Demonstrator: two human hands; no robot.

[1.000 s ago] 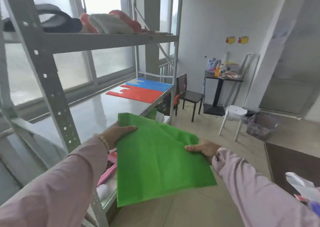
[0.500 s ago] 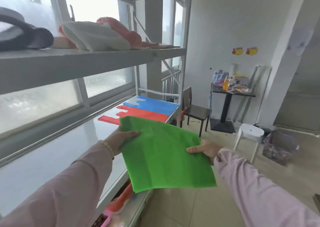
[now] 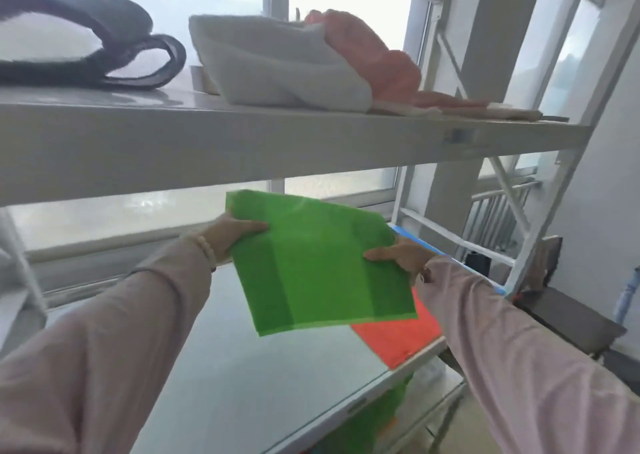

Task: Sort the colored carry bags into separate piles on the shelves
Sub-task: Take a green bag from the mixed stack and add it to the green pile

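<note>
A flat green carry bag (image 3: 318, 263) hangs in the air above the middle shelf (image 3: 242, 377). My left hand (image 3: 230, 237) grips its left edge, thumb on top. My right hand (image 3: 403, 256) grips its right edge the same way. Under and behind the green bag, a red bag (image 3: 398, 341) lies flat on the shelf. A thin strip of a blue bag (image 3: 419, 242) shows beyond my right hand; most of it is hidden.
The upper shelf (image 3: 277, 141) holds a dark strap (image 3: 114, 55), a white bag (image 3: 277, 65) and a red-orange bag (image 3: 374, 55). The rack's white post and braces (image 3: 540, 245) stand at right. More green material (image 3: 388, 408) sits on the shelf below.
Both hands have carried the green bag forward and up, from outside the rack to over the middle shelf. It now covers most of the red and blue bags. My view has moved closer.
</note>
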